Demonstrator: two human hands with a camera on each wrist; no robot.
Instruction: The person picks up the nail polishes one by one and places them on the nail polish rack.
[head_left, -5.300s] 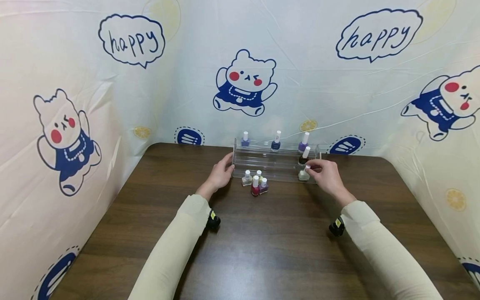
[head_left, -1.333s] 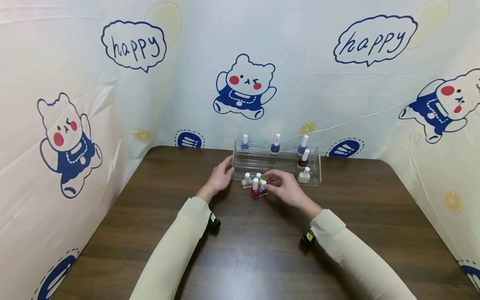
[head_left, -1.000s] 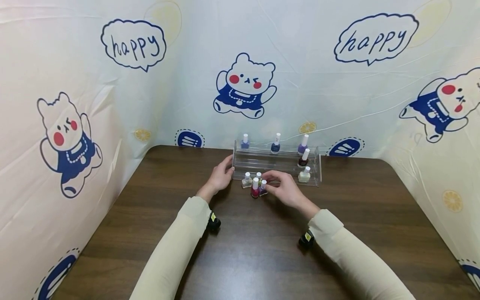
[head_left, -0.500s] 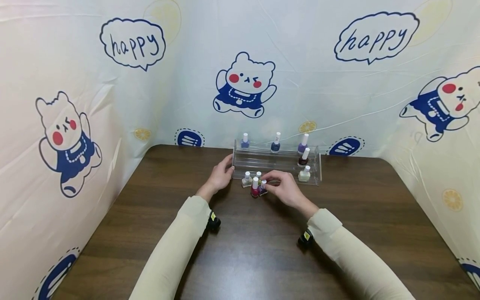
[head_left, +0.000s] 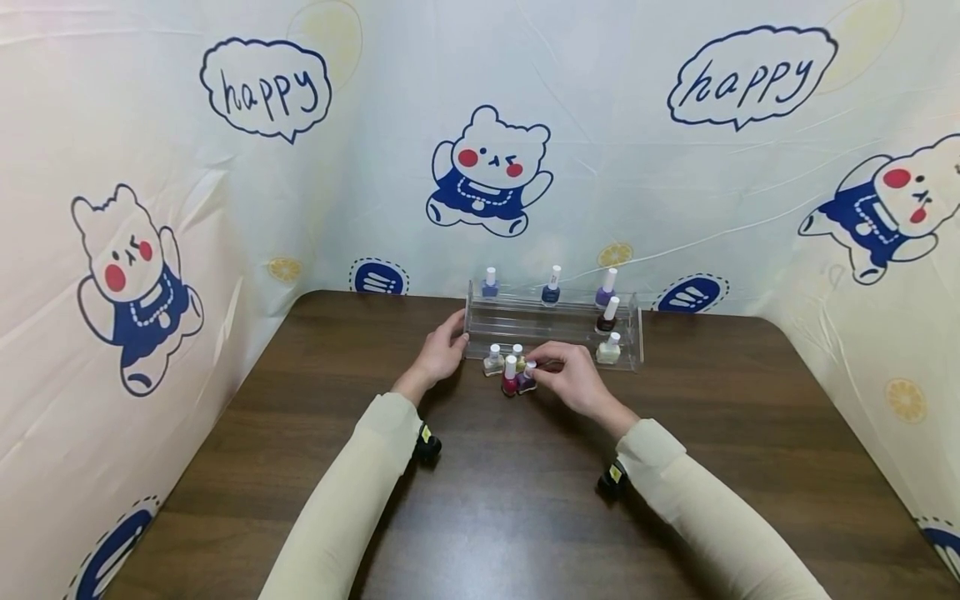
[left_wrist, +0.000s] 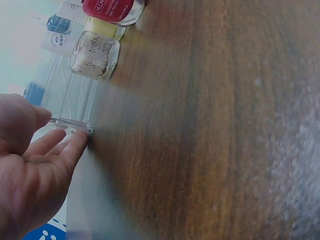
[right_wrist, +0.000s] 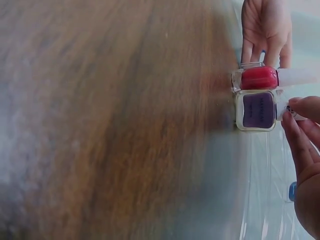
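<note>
In the head view a clear acrylic tiered rack (head_left: 517,323) stands at the table's back. My left hand (head_left: 439,350) holds its left end between thumb and fingers, also seen in the left wrist view. In front of the rack's left part, my right hand (head_left: 576,378) pinches the white cap of a purple nail polish bottle (right_wrist: 259,110) between thumb and fingers. The bottle leans slightly. Right beside it stands a red nail polish bottle (right_wrist: 260,78). Behind are a clear, speckled bottle (left_wrist: 94,55) and a yellow one (left_wrist: 106,29), partly hidden.
On the top tier stand a light blue bottle (head_left: 490,288), a dark blue bottle (head_left: 551,295) and a violet bottle (head_left: 605,295). A dark bottle (head_left: 606,322) sits on the middle tier's right end, a pale bottle (head_left: 608,353) below it. Printed cloth hangs around the table (head_left: 480,492).
My right hand has let go of the pale bottle on the rack's lower right and moved left to the purple bottle, which has just tipped slightly rightward. My left hand stays on the rack.
</note>
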